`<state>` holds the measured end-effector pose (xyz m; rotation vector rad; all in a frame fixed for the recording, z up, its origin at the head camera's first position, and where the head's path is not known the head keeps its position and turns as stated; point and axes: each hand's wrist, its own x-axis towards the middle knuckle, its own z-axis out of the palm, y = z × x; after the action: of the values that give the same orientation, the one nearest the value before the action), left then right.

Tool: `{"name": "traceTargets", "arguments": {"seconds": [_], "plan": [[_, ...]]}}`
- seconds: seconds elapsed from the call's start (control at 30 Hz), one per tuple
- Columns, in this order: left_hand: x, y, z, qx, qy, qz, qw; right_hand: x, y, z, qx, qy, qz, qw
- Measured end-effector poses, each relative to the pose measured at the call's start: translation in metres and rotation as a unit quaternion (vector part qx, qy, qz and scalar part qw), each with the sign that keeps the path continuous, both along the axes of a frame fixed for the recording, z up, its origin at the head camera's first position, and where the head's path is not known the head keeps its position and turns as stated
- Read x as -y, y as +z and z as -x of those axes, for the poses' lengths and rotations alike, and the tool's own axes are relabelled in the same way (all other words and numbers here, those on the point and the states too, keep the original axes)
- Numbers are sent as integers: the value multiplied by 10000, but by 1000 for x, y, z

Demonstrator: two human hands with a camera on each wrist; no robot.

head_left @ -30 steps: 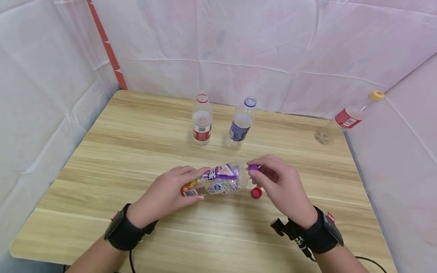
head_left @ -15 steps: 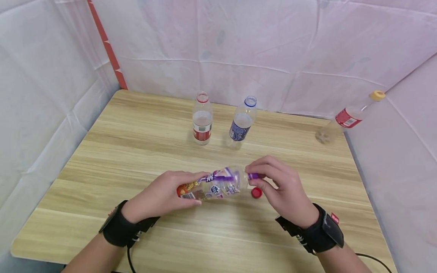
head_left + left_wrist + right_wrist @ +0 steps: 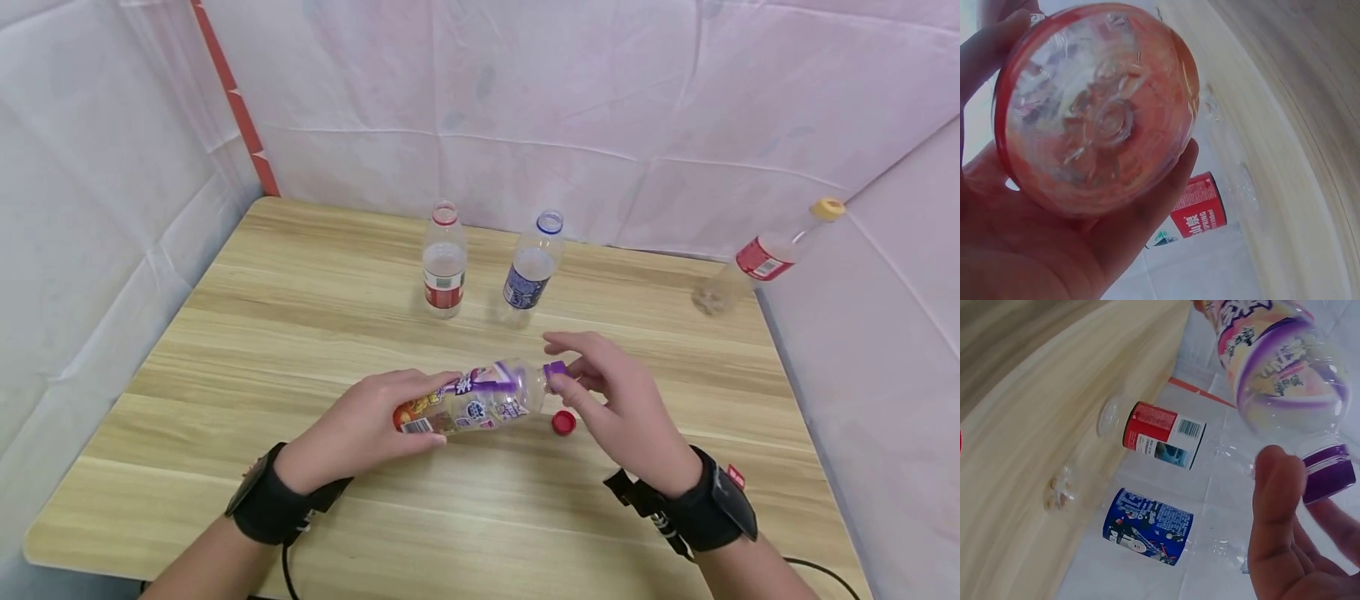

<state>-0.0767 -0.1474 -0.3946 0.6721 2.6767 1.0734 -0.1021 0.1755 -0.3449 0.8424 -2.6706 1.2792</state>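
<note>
– Right hand [image 3: 618, 400] has loosened since half a second ago: its index finger is lifted off the purple cap [image 3: 555, 369], and the neck end of the drink bottle [image 3: 480, 398] has swung slightly farther from the person.
– Is that hand pinching the cap?
– Can't tell. Its thumb and other fingers lie about the cap.
– And the left hand [image 3: 367, 421]?
– Gripping the drink bottle round its base end, on its side over the table [image 3: 322, 275].
– What else is about?
– A red cap [image 3: 564, 422] just on the near side of the drink bottle's neck. Beyond the drink bottle, a red-label bottle [image 3: 444, 267] and a blue-label bottle [image 3: 531, 267], both upright; farther right, a yellow-capped bottle [image 3: 765, 260].
</note>
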Motion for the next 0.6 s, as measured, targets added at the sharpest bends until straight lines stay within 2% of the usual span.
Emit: {"name": "traceTargets", "arguments": {"seconds": [0.1,0.23,0.37,0.6], "plan": [[-1,-1,0,-226,37,66,9997,0,1,0,180,-199,48,9996],[-2,-1,0,-381,63,117,9992,0,2,1,92,-273,-14,9996],[-1,-2,0,-313,65,111,9994,-2,4,1,-59,-48,-19,10000],[1,-2,0,-137,50,58,9999,-6,5,1,-608,472,-231,9968]]}}
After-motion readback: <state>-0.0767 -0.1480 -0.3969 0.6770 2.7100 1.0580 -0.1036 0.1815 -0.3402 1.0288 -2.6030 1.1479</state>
